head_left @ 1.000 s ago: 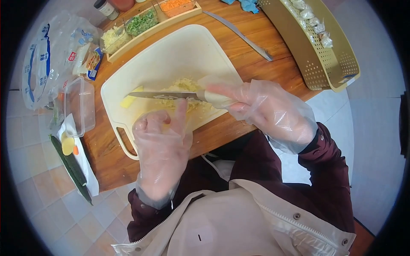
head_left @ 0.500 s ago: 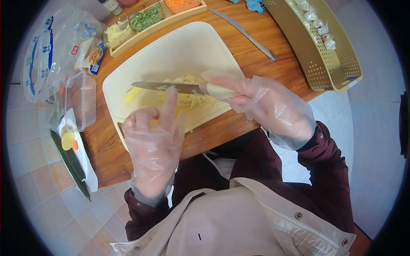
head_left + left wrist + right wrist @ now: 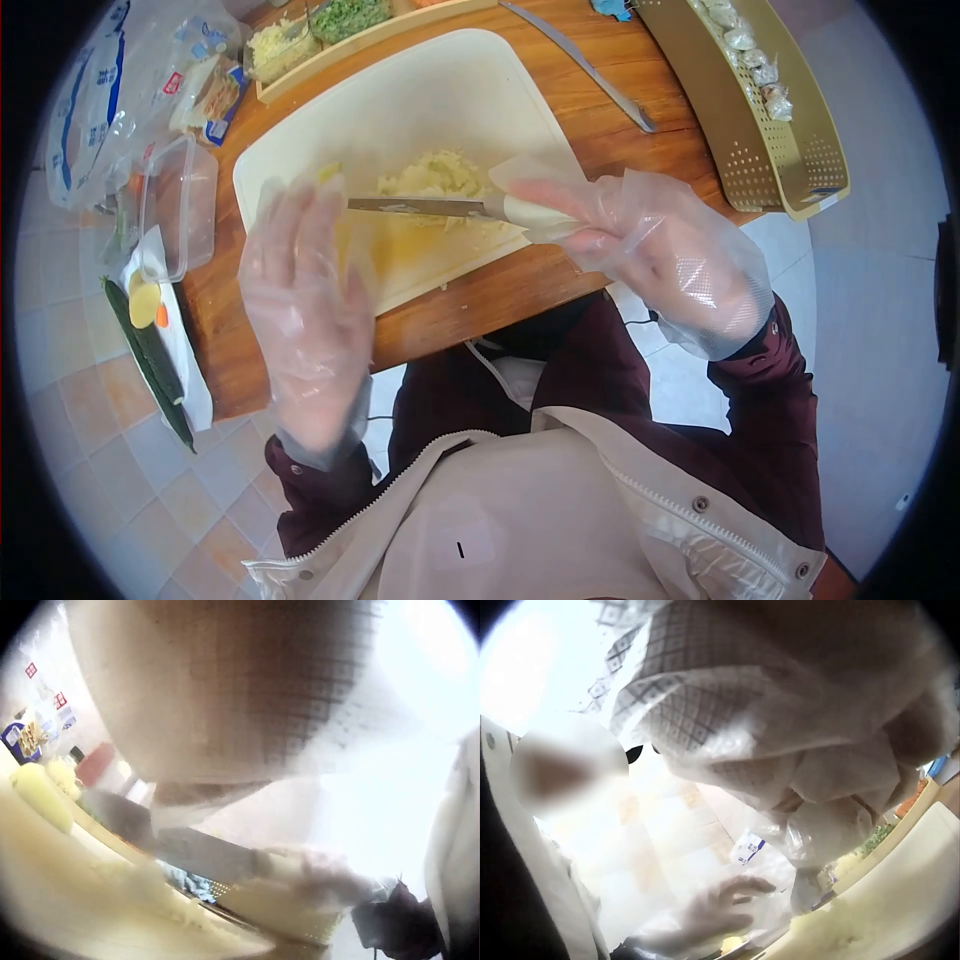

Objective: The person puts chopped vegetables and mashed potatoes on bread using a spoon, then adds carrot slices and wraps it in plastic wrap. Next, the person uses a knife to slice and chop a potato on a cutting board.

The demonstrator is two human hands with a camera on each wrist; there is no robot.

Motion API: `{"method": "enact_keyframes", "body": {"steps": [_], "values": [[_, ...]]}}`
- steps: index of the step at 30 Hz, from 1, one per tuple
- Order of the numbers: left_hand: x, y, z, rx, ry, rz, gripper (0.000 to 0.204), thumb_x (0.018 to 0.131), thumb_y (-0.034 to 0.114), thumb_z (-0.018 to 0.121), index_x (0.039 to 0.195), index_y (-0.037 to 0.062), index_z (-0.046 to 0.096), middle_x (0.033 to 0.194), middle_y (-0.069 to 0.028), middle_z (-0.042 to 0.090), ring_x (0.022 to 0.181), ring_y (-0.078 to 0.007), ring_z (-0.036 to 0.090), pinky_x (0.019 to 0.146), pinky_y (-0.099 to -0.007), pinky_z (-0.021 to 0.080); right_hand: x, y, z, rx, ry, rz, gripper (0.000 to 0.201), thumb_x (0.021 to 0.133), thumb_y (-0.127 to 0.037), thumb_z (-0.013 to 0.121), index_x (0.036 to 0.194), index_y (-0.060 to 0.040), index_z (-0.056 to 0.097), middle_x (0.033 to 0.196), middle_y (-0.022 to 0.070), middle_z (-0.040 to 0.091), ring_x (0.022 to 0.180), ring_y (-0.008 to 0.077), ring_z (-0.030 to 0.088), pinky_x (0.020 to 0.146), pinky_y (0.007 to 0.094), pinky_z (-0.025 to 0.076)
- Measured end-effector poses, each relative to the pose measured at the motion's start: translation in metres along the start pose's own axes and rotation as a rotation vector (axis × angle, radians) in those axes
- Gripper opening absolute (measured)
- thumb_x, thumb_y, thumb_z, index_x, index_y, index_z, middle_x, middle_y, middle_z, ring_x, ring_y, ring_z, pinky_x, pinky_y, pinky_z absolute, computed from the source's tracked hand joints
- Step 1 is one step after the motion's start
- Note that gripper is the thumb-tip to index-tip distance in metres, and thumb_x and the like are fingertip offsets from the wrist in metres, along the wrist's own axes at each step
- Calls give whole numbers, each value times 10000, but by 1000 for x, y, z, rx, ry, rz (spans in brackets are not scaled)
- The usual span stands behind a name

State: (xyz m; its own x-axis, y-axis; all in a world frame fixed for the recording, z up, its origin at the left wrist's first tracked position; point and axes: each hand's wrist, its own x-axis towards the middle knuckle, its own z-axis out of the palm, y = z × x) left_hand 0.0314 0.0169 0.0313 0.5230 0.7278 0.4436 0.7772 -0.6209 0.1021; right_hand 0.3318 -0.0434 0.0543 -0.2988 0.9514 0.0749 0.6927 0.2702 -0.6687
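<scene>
My right hand, in a clear plastic glove, grips the pale handle of a kitchen knife. The blade points left above the white cutting board. Under and behind the blade lies a heap of finely chopped pale yellow bits. My left hand, also gloved, is at the board's left side with its fingers extended, overlapping the knife's tip in the head view. A larger yellow piece lies on the board in the left wrist view; in the head view the fingers hide most of it.
A wooden tray at the back holds chopped green and pale bits. Another knife lies right of the board, beside a tan perforated basket. At left are a clear plastic box, a plastic bag and cucumbers.
My left hand has left the middle of the blade and moved left towards the knife's tip, its curled fingers now straightened. My right hand keeps its grip on the knife.
</scene>
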Motion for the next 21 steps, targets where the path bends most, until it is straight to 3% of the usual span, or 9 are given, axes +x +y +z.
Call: {"method": "enact_keyframes", "body": {"steps": [1,2,6,9,12,15,16,18,21], "values": [[2,-3,2,-10,-23,-2,584,791,-11,717,1371,4,653,1344,-214,638,1269,-431,585,1078,-504,463,0,0,1,-66,-9,-13,326,1056,-299,630,1277,-86,740,1137,119,768,771,334,650,730,410,546],[-3,-9,8,8,-127,-51,576,858,-12,652,1432,-4,605,1453,-241,606,1409,-429,519,1187,-538,381,0,3,3,-103,-17,-20,334,1058,-302,624,1289,-90,739,1110,112,768,763,332,647,727,408,546],[-16,-15,17,-7,-297,1,571,919,32,589,1490,9,566,1485,-233,591,1438,-409,506,1235,-541,318,-7,16,17,-108,18,-129,437,1043,-304,616,1439,-128,672,992,93,735,760,333,645,709,410,549],[-18,-10,19,-8,-375,-54,576,968,86,530,1541,26,521,1531,-211,568,1484,-372,474,1275,-541,233,-12,10,19,33,-85,48,412,1074,-320,585,1406,-93,672,1114,113,739,849,304,687,772,392,593],[-16,-13,11,-31,-396,-32,586,972,102,522,1553,30,506,1530,-193,574,1499,-359,459,1285,-553,188,-11,6,18,-231,-295,147,442,1120,-368,530,1394,-37,634,1199,134,725,1020,266,724,893,378,618],[-16,-16,11,-35,-393,-25,576,974,105,513,1546,33,514,1545,-172,567,1519,-339,440,1294,-560,138,-23,24,41,312,-50,-22,460,1140,-373,494,1387,1,596,1207,146,710,1122,231,719,984,386,603],[-15,-18,12,-25,-396,-21,569,973,100,509,1538,34,522,1547,-162,567,1522,-337,438,1297,-558,131,-23,24,48,662,37,-71,443,1142,-347,496,1385,10,594,1197,141,707,1117,227,717,982,402,600],[-14,-18,12,-20,-401,-14,563,971,94,505,1531,36,530,1550,-152,567,1525,-334,435,1299,-556,124,-24,23,49,1009,131,-113,426,1143,-321,497,1383,18,591,1186,137,705,1111,224,716,981,417,597],[-13,-19,13,-23,-376,-20,552,962,79,501,1511,43,553,1535,-147,580,1524,-328,437,1299,-558,128,-9,22,25,280,-71,31,442,1129,-339,482,1419,-36,621,1121,99,715,1013,247,693,916,401,591]]}}
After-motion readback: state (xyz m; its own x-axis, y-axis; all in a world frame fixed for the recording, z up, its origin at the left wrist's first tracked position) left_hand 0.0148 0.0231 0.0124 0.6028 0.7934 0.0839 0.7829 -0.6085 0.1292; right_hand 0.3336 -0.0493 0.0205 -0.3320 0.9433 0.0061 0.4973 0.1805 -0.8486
